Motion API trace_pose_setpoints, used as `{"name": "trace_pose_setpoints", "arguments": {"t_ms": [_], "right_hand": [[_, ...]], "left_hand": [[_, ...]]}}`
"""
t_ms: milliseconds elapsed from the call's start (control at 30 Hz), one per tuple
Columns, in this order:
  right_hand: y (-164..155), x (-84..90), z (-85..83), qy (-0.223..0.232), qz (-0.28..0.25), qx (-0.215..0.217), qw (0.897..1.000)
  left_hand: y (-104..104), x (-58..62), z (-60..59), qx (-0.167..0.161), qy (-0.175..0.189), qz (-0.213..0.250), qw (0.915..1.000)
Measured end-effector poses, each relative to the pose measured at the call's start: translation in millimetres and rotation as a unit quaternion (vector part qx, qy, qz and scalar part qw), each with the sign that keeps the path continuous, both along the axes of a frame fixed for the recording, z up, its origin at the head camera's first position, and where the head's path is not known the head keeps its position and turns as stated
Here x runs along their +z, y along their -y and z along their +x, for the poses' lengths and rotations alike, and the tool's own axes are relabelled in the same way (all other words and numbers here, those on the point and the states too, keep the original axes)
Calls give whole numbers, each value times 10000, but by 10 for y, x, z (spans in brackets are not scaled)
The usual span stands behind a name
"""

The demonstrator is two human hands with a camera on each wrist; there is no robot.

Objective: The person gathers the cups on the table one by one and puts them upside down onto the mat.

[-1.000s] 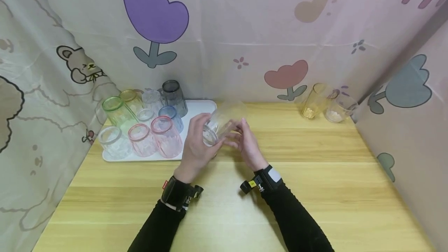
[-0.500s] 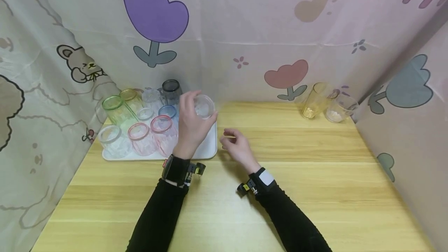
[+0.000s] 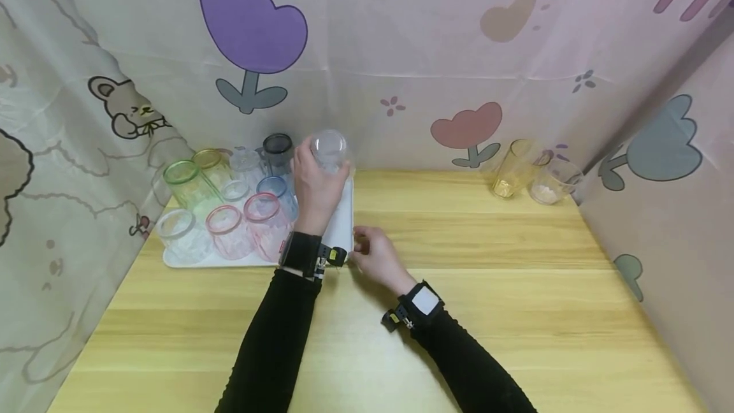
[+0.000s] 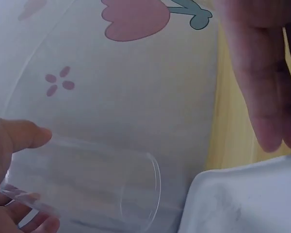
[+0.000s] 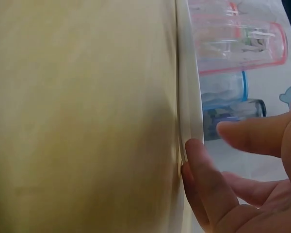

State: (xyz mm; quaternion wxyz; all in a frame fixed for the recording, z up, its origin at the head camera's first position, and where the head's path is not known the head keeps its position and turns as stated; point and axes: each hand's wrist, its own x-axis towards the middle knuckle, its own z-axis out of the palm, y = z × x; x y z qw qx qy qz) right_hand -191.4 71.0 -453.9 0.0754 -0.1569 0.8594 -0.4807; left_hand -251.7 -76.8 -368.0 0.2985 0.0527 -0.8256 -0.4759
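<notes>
My left hand (image 3: 322,174) grips a clear glass (image 3: 330,147) upside down above the back right corner of the white tray (image 3: 344,225). In the left wrist view my thumb and fingertips pinch the clear glass (image 4: 92,187) near its base, and its open rim hangs just off the tray's corner (image 4: 242,204). My right hand (image 3: 364,248) lies on the wooden table at the tray's front right edge. Its fingertips (image 5: 200,167) rest against the tray rim (image 5: 188,97), with the thumb held apart above the tray.
The tray holds several upturned glasses: green (image 3: 185,181), dark grey (image 3: 278,149), blue (image 3: 275,190), two pink (image 3: 262,214) and clear ones. An amber glass (image 3: 512,168) and a clear glass (image 3: 549,181) stand at the table's back right. Printed cloth walls close three sides.
My left hand took the clear glass alone, turned it upside down and carried it left and back over the tray. My right hand let go and dropped to the tray's edge.
</notes>
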Motion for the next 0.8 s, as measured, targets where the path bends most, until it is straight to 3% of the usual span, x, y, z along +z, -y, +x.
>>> {"name": "trace_pose_setpoints", "arguments": {"t_ms": [233,467,800], "right_hand": [[22,-3,25,-262,361,46,9990],[19,-20,32,-276,508,33,9983],[27,-19,39,-366,483,27,9982]], "left_hand": [[6,-84,-178,158,187,171,9996],[31,-228,-317,179,625,257,9976],[80,-352,-423,134,1015,193,9946]]}}
